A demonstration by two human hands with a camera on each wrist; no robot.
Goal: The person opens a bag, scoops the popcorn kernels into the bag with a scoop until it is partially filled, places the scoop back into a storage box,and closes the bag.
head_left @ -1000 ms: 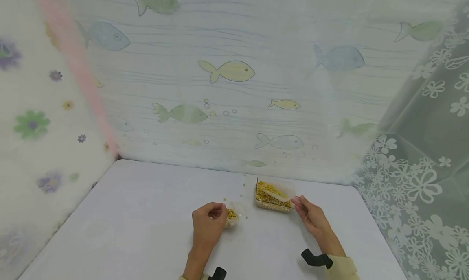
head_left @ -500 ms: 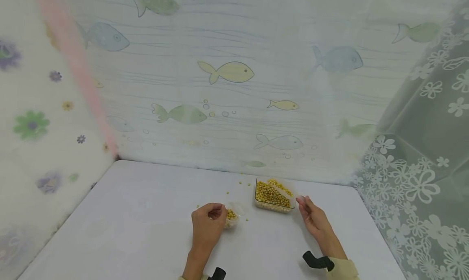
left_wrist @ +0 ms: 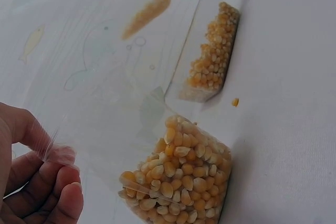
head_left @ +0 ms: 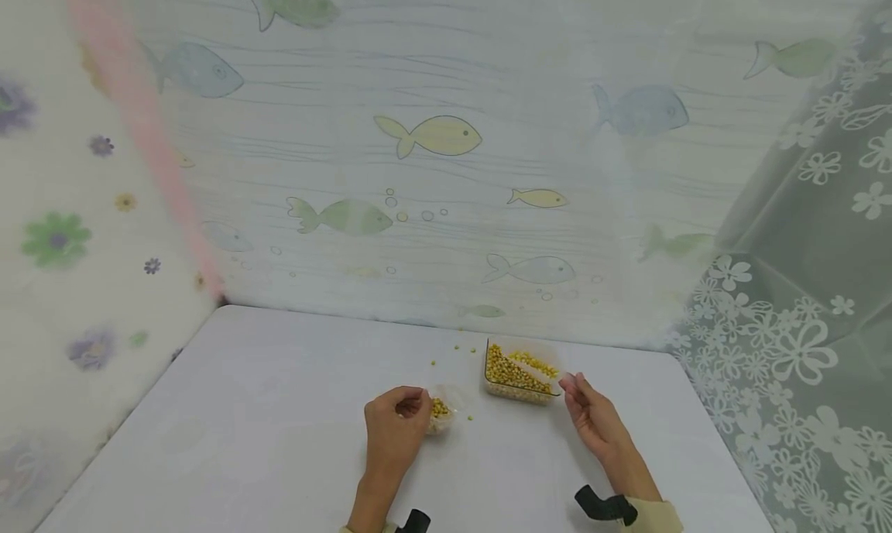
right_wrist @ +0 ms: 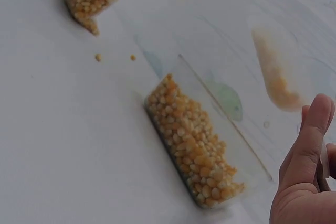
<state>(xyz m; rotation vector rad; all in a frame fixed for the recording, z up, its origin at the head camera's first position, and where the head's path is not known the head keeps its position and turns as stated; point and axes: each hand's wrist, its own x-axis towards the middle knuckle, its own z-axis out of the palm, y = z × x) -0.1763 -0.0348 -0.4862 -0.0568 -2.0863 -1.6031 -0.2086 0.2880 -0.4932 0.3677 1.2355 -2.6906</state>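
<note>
My left hand (head_left: 397, 424) pinches the thin top edge of a clear plastic bag (left_wrist: 152, 190) between thumb and fingers. Corn kernels (left_wrist: 184, 177) fill the bag's lower part as it stands on the table. My right hand (head_left: 592, 417) holds a translucent scoop (right_wrist: 275, 72) by its end. Inside the scoop lies a load of corn kernels (left_wrist: 149, 11). It is held above a clear rectangular container (head_left: 519, 397), which has more kernels (right_wrist: 189, 145) piled in it. My right fingers partly hide the scoop's handle.
Several loose kernels lie on the white table (head_left: 279, 409), one of them a kernel (left_wrist: 235, 102) between bag and container. A fish-patterned curtain (head_left: 432, 231) hangs behind the table, and flowered sheets flank it.
The scoop has risen from among the container's kernels, carrying corn, and has since shifted slightly left. Loose kernels left of the container lie in different spots. My left hand keeps its place.
</note>
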